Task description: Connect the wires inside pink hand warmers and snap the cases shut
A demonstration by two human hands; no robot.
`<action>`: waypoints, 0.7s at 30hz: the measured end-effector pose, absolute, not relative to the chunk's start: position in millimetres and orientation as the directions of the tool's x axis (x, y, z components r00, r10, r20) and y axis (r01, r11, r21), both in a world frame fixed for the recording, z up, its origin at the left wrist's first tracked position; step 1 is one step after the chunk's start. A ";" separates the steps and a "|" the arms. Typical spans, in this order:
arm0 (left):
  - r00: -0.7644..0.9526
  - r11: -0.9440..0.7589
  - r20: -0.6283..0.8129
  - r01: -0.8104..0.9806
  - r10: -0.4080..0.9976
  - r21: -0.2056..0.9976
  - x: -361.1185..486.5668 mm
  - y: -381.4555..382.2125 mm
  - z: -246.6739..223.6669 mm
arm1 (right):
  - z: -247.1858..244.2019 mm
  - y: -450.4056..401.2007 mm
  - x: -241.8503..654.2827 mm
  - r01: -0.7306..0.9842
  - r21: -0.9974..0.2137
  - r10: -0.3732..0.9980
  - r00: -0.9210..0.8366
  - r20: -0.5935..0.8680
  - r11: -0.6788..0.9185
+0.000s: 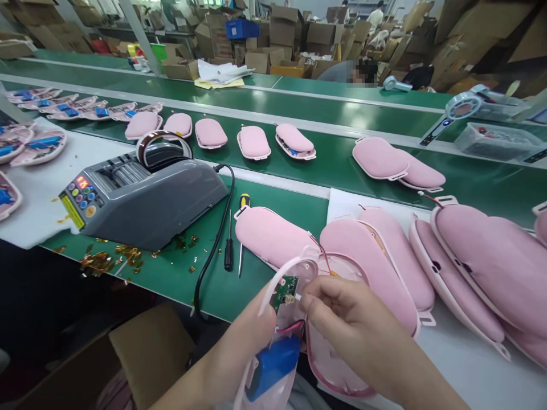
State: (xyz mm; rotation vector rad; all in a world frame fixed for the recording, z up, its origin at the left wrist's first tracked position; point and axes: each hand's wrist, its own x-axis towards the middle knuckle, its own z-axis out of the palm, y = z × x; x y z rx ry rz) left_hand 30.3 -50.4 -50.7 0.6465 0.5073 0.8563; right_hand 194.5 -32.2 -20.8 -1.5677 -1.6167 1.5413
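My left hand [252, 322] is wrapped round the edge of an open pink plastic shell [301, 272], tilted up at the bench edge. Inside the shell are a small green circuit board [285, 291] and a blue-wrapped part [273, 364], with red and black wires beside it. The fingers of my right hand [337, 313] are pinched together next to the board, on a small white connector [298, 297]. Below my right hand lies another open pink shell half [337, 370]. A pink padded cover [273, 236] rests just beyond the shell.
A grey tape dispenser [149, 193] stands left, its black cable [213, 245] curving toward the bench edge. Two screwdrivers [229, 253] lie near it, with amber tape scraps [100, 261]. Pink padded pieces [487, 262] are piled right. A small fan [453, 117] and more pieces line the far side.
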 end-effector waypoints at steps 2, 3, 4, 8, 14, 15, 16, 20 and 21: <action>0.548 0.468 -0.155 -0.495 0.822 0.732 29.3 -52.0 -50.7 | -20.3 -32.7 193.6 0.406 -0.879 0.881 -0.281 -0.381 -0.251; 0.520 0.435 -0.157 -0.471 0.840 0.767 28.4 -53.3 -51.2 | -19.6 -33.3 193.2 0.397 -0.884 0.887 -0.275 -0.372 -0.248; 0.474 0.386 -0.157 -0.437 0.867 0.813 27.4 -54.7 -52.1 | -18.6 -34.2 192.7 0.387 -0.891 0.897 -0.263 -0.355 -0.239; 0.322 0.232 -0.113 -0.359 0.940 0.904 25.5 -58.6 -56.0 | -16.0 -39.2 188.1 0.352 -0.918 0.938 -0.215 -0.272 -0.186; 0.361 0.299 -0.129 -0.465 0.923 0.833 31.3 -51.9 -62.4 | -24.1 -39.3 180.3 0.354 -0.904 0.914 -0.234 -0.333 -0.238; 0.358 0.300 -0.134 -0.464 0.924 0.833 32.2 -50.6 -64.6 | -24.7 -38.5 179.9 0.342 -0.907 0.910 -0.243 -0.336 -0.244; 0.340 0.286 -0.130 -0.460 0.931 0.841 33.1 -49.8 -67.0 | -24.8 -37.7 179.8 0.328 -0.912 0.907 -0.252 -0.337 -0.247; 0.229 0.209 -0.116 -0.439 0.966 0.874 36.4 -51.4 -75.5 | -22.8 -36.4 180.7 0.323 -0.922 0.920 -0.249 -0.302 -0.215; 0.228 0.215 -0.125 -0.432 0.966 0.876 37.2 -52.5 -76.5 | -22.7 -36.4 181.1 0.341 -0.919 0.926 -0.241 -0.291 -0.200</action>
